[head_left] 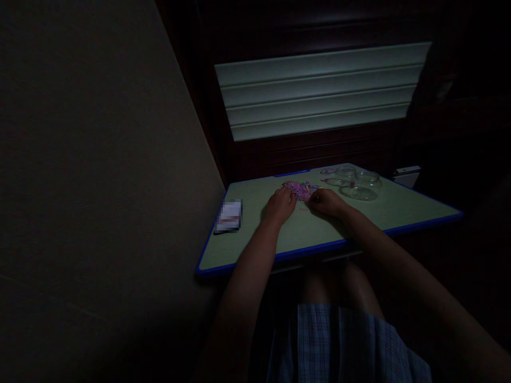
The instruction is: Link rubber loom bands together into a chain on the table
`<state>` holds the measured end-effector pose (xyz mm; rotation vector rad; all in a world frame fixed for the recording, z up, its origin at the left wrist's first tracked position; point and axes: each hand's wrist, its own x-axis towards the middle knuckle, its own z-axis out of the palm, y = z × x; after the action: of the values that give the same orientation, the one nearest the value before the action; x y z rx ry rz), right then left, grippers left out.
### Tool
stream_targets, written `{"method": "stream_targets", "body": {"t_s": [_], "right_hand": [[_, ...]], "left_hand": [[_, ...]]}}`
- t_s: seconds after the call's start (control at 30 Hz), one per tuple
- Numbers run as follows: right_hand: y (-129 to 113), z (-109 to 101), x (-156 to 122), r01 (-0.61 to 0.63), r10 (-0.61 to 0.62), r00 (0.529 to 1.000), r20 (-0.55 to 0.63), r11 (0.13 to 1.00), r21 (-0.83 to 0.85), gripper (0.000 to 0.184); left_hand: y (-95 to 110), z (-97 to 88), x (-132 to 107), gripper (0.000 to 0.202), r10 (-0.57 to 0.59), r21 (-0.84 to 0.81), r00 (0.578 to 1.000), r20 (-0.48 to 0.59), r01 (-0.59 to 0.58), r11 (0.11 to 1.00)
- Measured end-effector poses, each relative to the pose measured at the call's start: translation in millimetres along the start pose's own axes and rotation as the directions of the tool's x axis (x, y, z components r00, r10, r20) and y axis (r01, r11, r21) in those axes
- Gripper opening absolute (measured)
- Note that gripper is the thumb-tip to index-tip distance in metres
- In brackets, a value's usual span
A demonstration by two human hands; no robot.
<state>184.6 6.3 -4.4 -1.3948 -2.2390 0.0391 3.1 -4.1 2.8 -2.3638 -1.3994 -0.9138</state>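
Observation:
A heap of small, mostly pink and multicoloured pieces (pixel 300 189) lies on the pale green table (pixel 255 234). They resemble paper clips, but the light is dim. At the heap's left edge rests my left hand (pixel 281 205), its fingers loosely bent and apart against the pieces. My right hand (pixel 328 202) is at the right side, fingers curled together low over the table; what they pinch, if anything, is hidden. One loose pink piece (pixel 303 209) lies between the hands, nearer to me.
Several clear round dishes (pixel 359 192) stand at the back right, some with a few coloured pieces. A pixelated flat object (pixel 229 216) lies near the left edge. Blue edging (pixel 311 250) borders the table. A wall (pixel 120 159) rises at left, a slatted panel (pixel 323 93) behind.

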Motion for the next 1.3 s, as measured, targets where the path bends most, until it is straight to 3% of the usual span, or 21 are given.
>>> {"method": "stream_targets", "body": {"t_s": [0.2,0.43,0.7,0.83,0.97,1.07,1.17,1.3], "right_hand": [[-4,-3,-1,-0.058,0.059,0.995,-0.080,0.998,0.021,0.024],[-6,-7,-2,0.030,-0.028,0.967,-0.253,1.000,0.002,0.020],[-19,-11,-5,0.090,-0.136,0.905,-0.403,0.987,-0.132,0.023],[-26,-13,-7,0.114,-0.204,0.890,-0.407,0.966,-0.234,0.025],[-29,-13,-9,0.145,-0.261,0.891,-0.371,0.939,-0.312,0.025],[-28,-13,-10,0.170,-0.285,0.901,-0.326,0.926,-0.338,0.024],[-29,-12,-10,0.196,-0.313,0.904,-0.292,0.909,-0.367,0.025],[-31,-14,-12,0.229,-0.347,0.904,-0.250,0.887,-0.402,0.027]], "left_hand": [[0,0.3,0,0.022,0.010,-0.004,1.000,0.002,-0.010,1.000],[3,-2.3,0,0.021,-0.003,-0.064,1.000,0.003,0.003,0.998],[-3,7.6,6,0.018,-0.114,-0.319,0.991,-0.073,0.085,0.944],[-8,20.3,14,0.016,-0.268,-0.590,0.963,-0.020,0.206,0.781],[-4,21.4,19,0.021,-0.394,-0.854,0.911,0.124,0.301,0.425],[3,13.1,18,0.023,-0.393,-0.915,0.883,0.257,0.353,0.195],[8,5.5,16,0.024,-0.372,-0.920,0.872,0.318,0.379,0.101],[9,4.1,15,0.026,-0.363,-0.925,0.875,0.319,0.371,0.080]]}}
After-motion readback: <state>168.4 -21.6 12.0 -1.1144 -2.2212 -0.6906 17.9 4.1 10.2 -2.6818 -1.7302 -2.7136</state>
